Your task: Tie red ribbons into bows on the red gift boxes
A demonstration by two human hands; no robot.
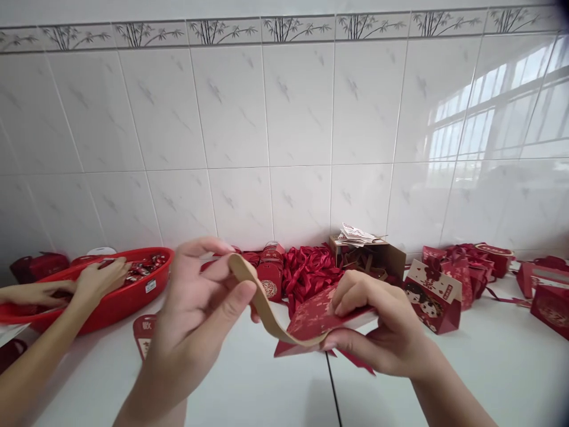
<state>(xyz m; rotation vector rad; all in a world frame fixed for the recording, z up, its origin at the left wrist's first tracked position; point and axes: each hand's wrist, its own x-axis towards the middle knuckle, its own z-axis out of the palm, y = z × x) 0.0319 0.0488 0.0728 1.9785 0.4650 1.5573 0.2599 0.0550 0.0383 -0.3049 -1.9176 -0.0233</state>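
A tan strip (268, 314), like a paper handle strap, curves between my hands. Its upper end is pinched between the thumb and fingers of my left hand (200, 314). My right hand (377, 323) grips a red patterned gift box (311, 315), fingers on top and thumb beneath, at the place where the strip's lower end meets it. Whether that end is fixed to the box I cannot tell. The box is tilted above the table, partly covered by my right fingers. Behind it lies a heap of red ribbons (310, 267).
At left, another person's hands (95, 281) reach into a red basin (120, 302) of small wrapped pieces. An open cardboard box (393, 258) with white cards (355, 235) stands by the tiled wall. A red box with cartoon figures (433, 296) and several red bags (462, 267) are at right.
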